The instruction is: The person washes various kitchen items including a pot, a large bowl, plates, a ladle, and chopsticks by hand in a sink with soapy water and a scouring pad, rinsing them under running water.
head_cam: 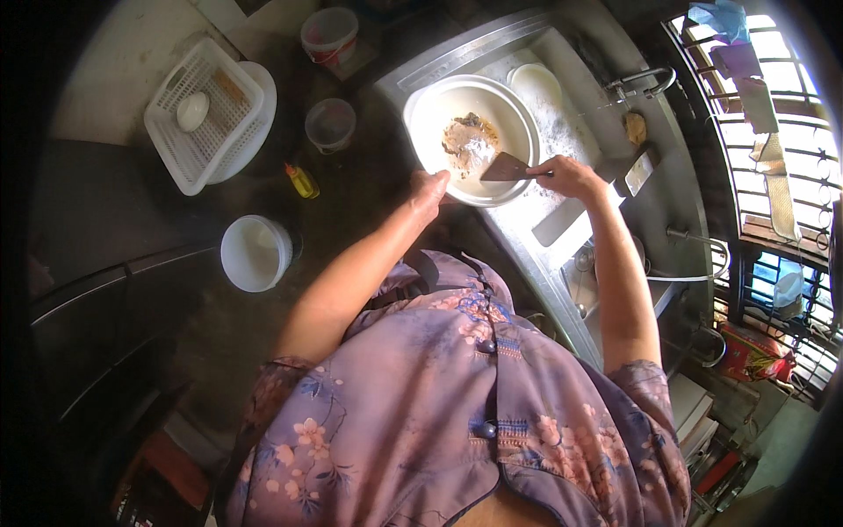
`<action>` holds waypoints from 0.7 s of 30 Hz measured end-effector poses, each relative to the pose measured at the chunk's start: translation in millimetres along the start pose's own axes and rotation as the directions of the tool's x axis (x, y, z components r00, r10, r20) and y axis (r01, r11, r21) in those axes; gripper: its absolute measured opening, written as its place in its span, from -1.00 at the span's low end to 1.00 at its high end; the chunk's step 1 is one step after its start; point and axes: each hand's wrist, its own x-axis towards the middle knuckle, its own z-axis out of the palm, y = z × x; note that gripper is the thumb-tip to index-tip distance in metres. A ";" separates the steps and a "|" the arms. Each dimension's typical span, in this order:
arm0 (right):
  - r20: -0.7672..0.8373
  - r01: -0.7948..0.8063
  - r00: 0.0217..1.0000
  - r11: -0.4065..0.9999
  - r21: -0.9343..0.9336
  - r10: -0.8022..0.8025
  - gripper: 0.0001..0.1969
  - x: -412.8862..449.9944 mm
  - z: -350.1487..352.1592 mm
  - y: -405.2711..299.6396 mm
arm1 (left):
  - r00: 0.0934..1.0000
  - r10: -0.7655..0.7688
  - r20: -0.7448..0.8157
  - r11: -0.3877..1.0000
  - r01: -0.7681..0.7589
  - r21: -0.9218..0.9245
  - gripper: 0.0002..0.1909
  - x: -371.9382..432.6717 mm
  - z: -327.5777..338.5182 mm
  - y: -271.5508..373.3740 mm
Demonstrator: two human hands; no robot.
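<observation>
My left hand (429,190) grips the near left rim of a large white basin (431,112), its thumb on the edge and its fingers mostly hidden under it. In the basin lies a mound of pale powder (475,150) over brownish bits and some liquid. My right hand (565,176) holds the handle of a dark flat spatula (507,168), whose blade reaches into the basin beside the mound. The basin is above the left part of a metal sink (570,132); whether it rests on the sink's edge I cannot tell.
A pale round bowl (537,85) lies in the sink. Two faucets (649,82) stand along the back, near the barred window. At left are a white bucket (255,253), a yellow bottle (303,181), a white plastic basket (217,112) and a lidded tub (329,29).
</observation>
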 end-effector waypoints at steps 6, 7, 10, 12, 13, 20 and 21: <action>-0.028 0.111 0.994 0.977 0.183 -0.108 -0.66 24.9 18.4 32.5 | 0.995 -0.045 0.088 0.998 0.040 0.055 -0.65 22.6 -2.5 -14.8; -0.051 0.082 0.996 0.972 0.218 -0.072 -0.66 27.8 23.9 29.3 | 0.994 -0.067 0.084 0.998 0.065 0.019 -0.64 18.5 -0.4 -12.9; -0.018 0.077 0.997 0.990 0.116 -0.075 -0.68 4.7 -1.8 15.1 | 0.992 -0.107 0.066 0.994 0.105 0.043 -0.61 12.0 -17.4 2.9; -0.149 0.194 0.975 0.956 0.219 -0.164 -0.67 -13.8 -0.1 57.8 | 0.990 -0.112 0.085 0.993 0.110 0.031 -0.61 -0.3 -9.9 6.8; -0.296 0.337 0.922 0.894 0.296 -0.250 -0.66 -16.5 9.7 94.5 | 0.985 -0.110 0.131 0.994 0.108 0.028 -0.60 -2.3 -7.6 7.1; -0.565 0.169 0.470 0.559 0.812 0.678 -0.53 -43.0 84.4 223.8 | 0.990 -0.094 0.110 0.996 0.094 0.004 -0.51 -15.7 -2.3 12.7; -0.558 0.106 0.327 0.557 0.824 0.763 -0.51 -35.4 100.9 250.4 | 0.979 -0.128 0.160 0.992 0.125 0.028 -0.44 -15.5 -0.3 13.6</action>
